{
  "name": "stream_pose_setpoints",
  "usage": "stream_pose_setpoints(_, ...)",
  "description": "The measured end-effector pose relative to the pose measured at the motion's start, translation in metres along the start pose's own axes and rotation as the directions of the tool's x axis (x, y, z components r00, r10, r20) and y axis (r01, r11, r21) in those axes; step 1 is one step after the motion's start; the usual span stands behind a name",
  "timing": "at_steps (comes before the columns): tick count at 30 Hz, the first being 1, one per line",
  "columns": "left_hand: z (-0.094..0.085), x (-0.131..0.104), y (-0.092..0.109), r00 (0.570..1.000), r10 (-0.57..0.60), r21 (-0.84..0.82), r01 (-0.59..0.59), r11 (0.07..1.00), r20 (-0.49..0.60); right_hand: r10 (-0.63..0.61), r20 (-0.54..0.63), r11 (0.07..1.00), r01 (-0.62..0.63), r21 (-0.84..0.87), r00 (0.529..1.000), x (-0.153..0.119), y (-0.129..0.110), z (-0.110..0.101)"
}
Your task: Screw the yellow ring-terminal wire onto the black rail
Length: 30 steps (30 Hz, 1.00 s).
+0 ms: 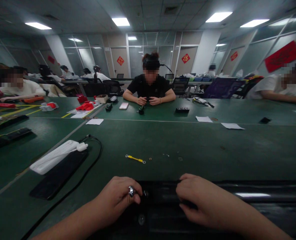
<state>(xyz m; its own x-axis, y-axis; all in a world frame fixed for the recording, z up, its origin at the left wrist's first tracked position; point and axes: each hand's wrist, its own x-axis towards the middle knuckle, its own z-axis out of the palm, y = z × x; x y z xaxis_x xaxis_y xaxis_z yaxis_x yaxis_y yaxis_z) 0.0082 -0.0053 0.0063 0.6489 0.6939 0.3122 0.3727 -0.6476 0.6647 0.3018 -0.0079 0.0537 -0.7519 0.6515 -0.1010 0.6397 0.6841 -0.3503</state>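
Note:
A long, glossy black casing (238,190) lies across the table edge in front of me. My left hand (120,196), with a silver ring on one finger, is closed in a pinch at its left end. A small shiny knob or bolt head (145,193) sits right beside those fingertips; what they hold is hidden. Below it on the casing is a round fastener (141,219). My right hand (198,200) curls its fingers and thumb over the casing's upper edge. Beyond both hands lie a yellow strap with ring ends (135,159) and a small nut or washer (150,159).
At left are a white power bank (55,156), a dark phone (59,176) and a black cable (88,170). Across the green table (200,143) sits a person (149,83) near small black parts (182,110). Other people sit at both sides.

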Motion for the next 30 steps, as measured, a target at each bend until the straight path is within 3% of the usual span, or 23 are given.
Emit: stream_pose_setpoints(30,0.0002,-0.0025,0.0010,1.000,-0.008,0.013,0.008,1.000,-0.016,0.024,-0.005,1.000,-0.024,0.014,1.000,-0.0004,0.0003,0.0020)
